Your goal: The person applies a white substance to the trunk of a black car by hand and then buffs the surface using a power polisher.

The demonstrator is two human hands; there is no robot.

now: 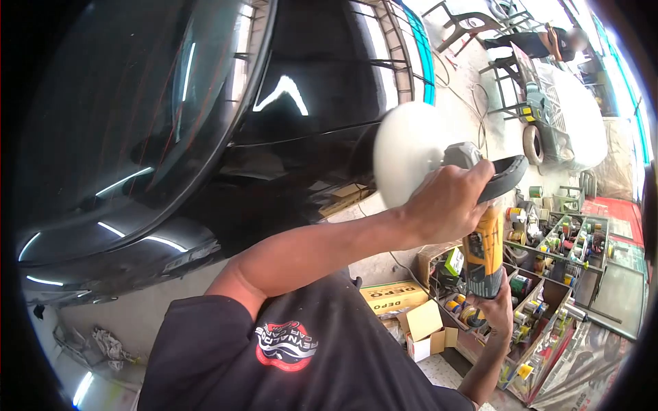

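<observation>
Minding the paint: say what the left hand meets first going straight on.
Probably the round white foam polishing pad just ahead of the left hand, then the glossy black car panel; depth unclear.

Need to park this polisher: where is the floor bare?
Bare floor between the car and the rags; another strip between car and chairs, crossed by cables. The shelves and boxes are crowded.

Car panel [308,68] filling left and far side, polisher [483,253] at its right edge, left hand [445,205] around the front handle, right hand [497,308] nearer around the body, boxes [425,329] on the floor beneath, shelves [548,274] right, chairs [473,24] far right.
</observation>
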